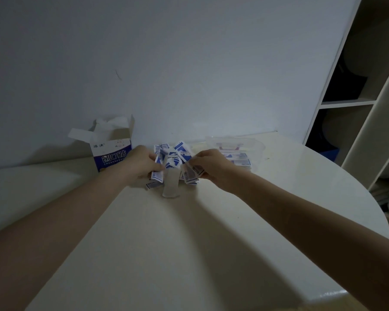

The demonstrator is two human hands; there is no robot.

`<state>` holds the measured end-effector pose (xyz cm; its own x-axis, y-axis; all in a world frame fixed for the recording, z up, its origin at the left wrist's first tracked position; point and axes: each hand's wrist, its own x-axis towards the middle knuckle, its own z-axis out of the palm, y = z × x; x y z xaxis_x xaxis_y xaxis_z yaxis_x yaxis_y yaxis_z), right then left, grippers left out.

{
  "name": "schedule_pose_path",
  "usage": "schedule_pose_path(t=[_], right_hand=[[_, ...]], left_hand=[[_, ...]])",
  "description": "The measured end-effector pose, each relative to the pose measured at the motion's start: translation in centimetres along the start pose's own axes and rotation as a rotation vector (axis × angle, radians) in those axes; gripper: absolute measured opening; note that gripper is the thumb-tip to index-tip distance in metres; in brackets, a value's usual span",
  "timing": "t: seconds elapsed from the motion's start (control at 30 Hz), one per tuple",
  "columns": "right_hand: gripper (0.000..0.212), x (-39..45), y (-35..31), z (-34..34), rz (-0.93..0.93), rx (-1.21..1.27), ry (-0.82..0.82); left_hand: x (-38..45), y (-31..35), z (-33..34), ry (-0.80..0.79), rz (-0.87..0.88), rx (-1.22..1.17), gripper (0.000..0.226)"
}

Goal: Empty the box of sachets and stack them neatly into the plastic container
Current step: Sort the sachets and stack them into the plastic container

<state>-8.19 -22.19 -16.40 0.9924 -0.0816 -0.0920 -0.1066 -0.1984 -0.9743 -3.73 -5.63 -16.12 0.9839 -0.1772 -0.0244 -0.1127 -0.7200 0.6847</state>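
Two bare forearms, no sleeves, left hand (142, 163), right hand (211, 166), no rings or watch visible

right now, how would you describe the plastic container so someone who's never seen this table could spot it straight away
Start at the white table and go to its far edge, by the wall. The plastic container sits just right of the heap of sachets, beyond the right hand. Unlike the blue and white box at the left, it is see-through, low and open-topped, with some sachets lying flat inside.

A rounded cream table (189, 243) is set against a plain grey wall (166, 52); open shelving (368, 102) is seen at right, dimly lit
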Motion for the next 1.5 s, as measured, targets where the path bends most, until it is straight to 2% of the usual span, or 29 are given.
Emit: schedule_pose_path(t=[0.07, 0.13, 0.17, 0.23, 0.3, 0.37, 0.4, 0.43, 0.5, 0.53, 0.63, 0.67, 0.7, 0.83, 0.97, 1.07, 1.17, 1.27, 1.33, 1.43, 1.5], right_hand=[[0.018, -0.1, -0.3, 0.6, 0.034, 0.143, -0.064], [0.018, -0.3, -0.7, 1.0, 0.044, 0.195, -0.108], [0.017, -0.2, -0.7, 1.1, 0.037, 0.168, -0.096], [0.019, -0.2, -0.7, 1.1, 0.007, 0.075, -0.026], [0.022, -0.1, -0.6, 0.7, -0.036, 0.018, 0.095], [0.017, -0.1, -0.7, 0.0, -0.125, -0.045, 0.191], [0.01, -0.2, -0.7, -0.5, -0.192, -0.169, 0.227], [0.007, -0.4, -0.7, -1.1, -0.276, -0.395, 0.253], [0.018, -0.8, -0.4, -2.0, -0.443, -0.946, 0.231], [0.022, -1.1, 0.0, -2.2, -0.509, -1.124, 0.183], [0.034, -1.5, 1.5, -2.2, -0.57, -1.293, 0.049], [0.035, -1.6, 1.9, -2.1, -0.567, -1.32, 0.03], [0.034, -1.6, 2.3, -2.0, -0.566, -1.337, 0.012], [0.02, -1.3, 3.1, -2.0, -0.572, -1.348, -0.054], [0.018, -1.3, 2.7, -2.1, -0.433, -1.2, -0.063], [0.02, -1.5, 1.7, -2.2, -0.311, -0.916, -0.068], [0.036, -1.7, 0.7, -2.1, -0.282, -0.544, -0.053], [0.026, -2.2, -0.3, -1.8, -0.356, -0.425, -0.091], [0.012, -2.2, -0.7, -1.6, -0.412, -0.532, -0.113], [0.017, -1.9, -0.4, -1.6, -0.499, -0.733, -0.036], [0.022, -1.9, -0.1, -1.8, -0.534, -0.784, -0.021]], left_hand=[[-0.1, 0.5, 0.2, -0.012, 0.014, -0.135, 0.029], [-0.6, 1.5, 0.7, -0.05, 0.055, -0.181, 0.013], [-0.8, 1.9, 1.0, -0.058, 0.092, -0.149, 0.008], [-0.7, 2.5, 1.2, -0.079, 0.154, 0.018, 0.017], [-0.6, 2.6, 1.3, -0.14, 0.152, 0.15, 0.027], [-0.9, 2.5, 1.5, -0.172, 0.121, 0.273, 0.025], [-1.3, 2.5, 1.7, -0.16, 0.111, 0.339, 0.027], [-1.7, 2.5, 2.0, -0.147, 0.101, 0.396, 0.031], [-2.6, 2.8, 2.7, -0.156, 0.081, 0.495, 0.034], [-2.9, 2.9, 3.0, -0.149, 0.061, 0.525, 0.034], [-2.4, 2.9, 3.0, -0.117, 0.025, 0.546, 0.022], [-2.0, 2.7, 2.7, -0.122, 0.003, 0.5, 0.026], [-1.6, 2.5, 2.1, -0.14, -0.019, 0.466, 0.031], [-1.2, 1.4, 0.5, -0.186, -0.087, 0.271, 0.025], [-1.4, 0.3, -0.1, -0.203, -0.115, 0.122, 0.028], [-1.7, 0.4, -0.3, -0.191, -0.09, -0.046, 0.008], [-1.8, 1.0, 0.2, -0.32, -0.118, -0.402, 0.017], [-1.7, 1.6, 0.7, -0.407, -0.043, -0.199, 0.02], [-1.9, 2.1, 1.1, -0.449, 0.0, -0.164, 0.014], [-1.7, 2.3, 1.1, -0.443, 0.057, -0.12, 0.019], [-1.2, 1.8, 0.5, -0.351, 0.097, 0.147, 0.026]])
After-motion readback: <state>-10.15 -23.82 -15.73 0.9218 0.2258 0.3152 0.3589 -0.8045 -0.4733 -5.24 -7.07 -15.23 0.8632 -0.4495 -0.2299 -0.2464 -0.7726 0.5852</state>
